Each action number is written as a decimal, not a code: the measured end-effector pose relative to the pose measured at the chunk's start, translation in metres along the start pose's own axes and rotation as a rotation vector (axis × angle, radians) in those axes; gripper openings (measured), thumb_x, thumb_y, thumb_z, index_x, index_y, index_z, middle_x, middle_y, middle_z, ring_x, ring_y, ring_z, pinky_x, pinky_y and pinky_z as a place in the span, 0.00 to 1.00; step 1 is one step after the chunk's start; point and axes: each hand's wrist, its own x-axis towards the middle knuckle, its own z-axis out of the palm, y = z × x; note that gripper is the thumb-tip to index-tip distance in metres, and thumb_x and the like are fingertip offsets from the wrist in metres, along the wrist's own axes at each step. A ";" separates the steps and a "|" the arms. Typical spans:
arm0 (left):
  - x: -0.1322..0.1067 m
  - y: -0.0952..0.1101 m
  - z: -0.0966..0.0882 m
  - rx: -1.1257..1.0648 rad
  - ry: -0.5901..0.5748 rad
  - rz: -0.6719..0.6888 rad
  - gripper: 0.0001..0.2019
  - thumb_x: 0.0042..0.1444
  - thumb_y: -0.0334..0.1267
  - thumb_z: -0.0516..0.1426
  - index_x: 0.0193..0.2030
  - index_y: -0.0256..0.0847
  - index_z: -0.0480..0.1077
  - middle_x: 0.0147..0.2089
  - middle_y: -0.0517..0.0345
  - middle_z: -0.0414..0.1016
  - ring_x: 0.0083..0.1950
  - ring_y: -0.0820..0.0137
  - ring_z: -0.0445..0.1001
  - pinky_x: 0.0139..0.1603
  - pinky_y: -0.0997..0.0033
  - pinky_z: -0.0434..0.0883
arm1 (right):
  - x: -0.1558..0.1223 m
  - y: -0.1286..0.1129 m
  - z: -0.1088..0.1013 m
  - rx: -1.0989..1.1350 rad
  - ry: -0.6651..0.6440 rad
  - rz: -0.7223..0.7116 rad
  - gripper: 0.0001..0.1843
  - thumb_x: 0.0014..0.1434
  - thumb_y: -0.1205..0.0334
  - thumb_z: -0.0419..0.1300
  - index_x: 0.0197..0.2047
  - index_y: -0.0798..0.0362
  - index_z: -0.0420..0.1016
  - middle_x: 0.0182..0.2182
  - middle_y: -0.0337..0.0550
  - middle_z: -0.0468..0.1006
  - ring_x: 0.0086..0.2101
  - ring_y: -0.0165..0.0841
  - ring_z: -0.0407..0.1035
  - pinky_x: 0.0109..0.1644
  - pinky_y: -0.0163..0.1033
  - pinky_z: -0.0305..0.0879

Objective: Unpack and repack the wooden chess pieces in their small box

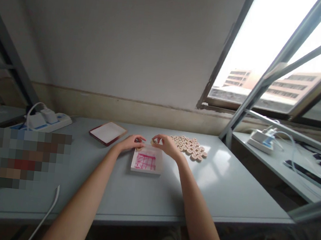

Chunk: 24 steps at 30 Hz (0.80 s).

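A shallow white box (146, 170) with pink lines on its inner floor lies on the desk in front of me. My left hand (131, 142) is at its far left corner, fingers curved and apart from the thumb; a small wooden disc (139, 148) shows just below that thumb. Over the far right side of the box, my right hand (166, 145) pinches a round wooden chess piece (153, 141) between thumb and fingers. Many similar chess pieces (194, 150) with faint markings are spread flat on the desk, right of and behind my right hand.
A box lid (109, 133) with a dark red rim lies inside up, back left. White power strips with plugs stand at the far left (60, 120) and on the right-hand desk (260, 141). A cable (50, 207) crosses the front left edge. Metal posts (243, 106) rise beside the window.
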 end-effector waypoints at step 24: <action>-0.001 0.008 0.000 0.022 0.001 0.020 0.19 0.45 0.45 0.55 0.39 0.32 0.70 0.41 0.47 0.74 0.42 0.65 0.71 0.43 0.69 0.66 | 0.001 -0.026 0.021 -0.257 -0.017 -0.104 0.10 0.53 0.56 0.59 0.38 0.49 0.71 0.36 0.40 0.75 0.38 0.34 0.67 0.40 0.37 0.50</action>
